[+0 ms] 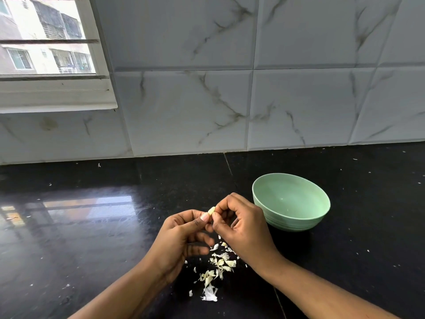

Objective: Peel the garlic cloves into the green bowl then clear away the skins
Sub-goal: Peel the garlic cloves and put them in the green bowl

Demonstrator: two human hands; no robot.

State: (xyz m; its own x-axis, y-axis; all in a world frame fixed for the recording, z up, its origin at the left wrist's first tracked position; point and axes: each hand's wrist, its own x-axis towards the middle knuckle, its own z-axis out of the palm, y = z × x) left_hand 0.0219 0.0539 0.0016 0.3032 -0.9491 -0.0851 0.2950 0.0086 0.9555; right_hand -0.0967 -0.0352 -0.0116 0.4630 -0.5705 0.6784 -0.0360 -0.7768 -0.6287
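A small pale yellow garlic clove (211, 210) is held above the black counter, pinched between the fingertips of both hands. My left hand (184, 236) grips it from the left with thumb and forefinger. My right hand (241, 226) pinches it from the right, fingers curled. The light green bowl (299, 223) stands on the counter just right of my right hand; the part of its inside that I see holds nothing. A heap of white garlic skins (218, 268) lies on the counter below and between my hands.
The black polished counter (92, 226) stretches left and right, with tiny skin flecks scattered over it. A marbled white tile wall (230, 100) rises behind it. A window (46, 42) sits at the upper left.
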